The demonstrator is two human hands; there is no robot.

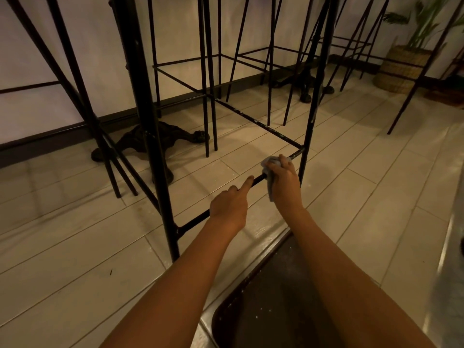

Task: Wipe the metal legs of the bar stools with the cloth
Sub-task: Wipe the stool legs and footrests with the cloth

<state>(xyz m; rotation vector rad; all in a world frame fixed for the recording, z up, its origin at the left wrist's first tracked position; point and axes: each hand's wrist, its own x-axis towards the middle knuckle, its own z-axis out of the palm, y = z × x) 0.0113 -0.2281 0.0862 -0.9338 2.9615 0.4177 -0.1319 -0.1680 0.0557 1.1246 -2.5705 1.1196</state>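
A black metal bar stool frame stands right in front of me, with a low footrest bar [194,220] joining its near left leg [160,177] to its near right leg [310,126]. My right hand [283,178] grips a grey cloth [270,164] wrapped around that bar, close to the right leg. My left hand [229,204] holds the same bar further left, its index finger stretched along the metal toward the cloth.
Several more black stool frames [211,79] crowd the space behind and to the right. Cast-iron table bases [160,141] sit on the tiled floor near the wall. A woven planter [401,69] stands at the far right. A dark mat [271,297] lies under my arms.
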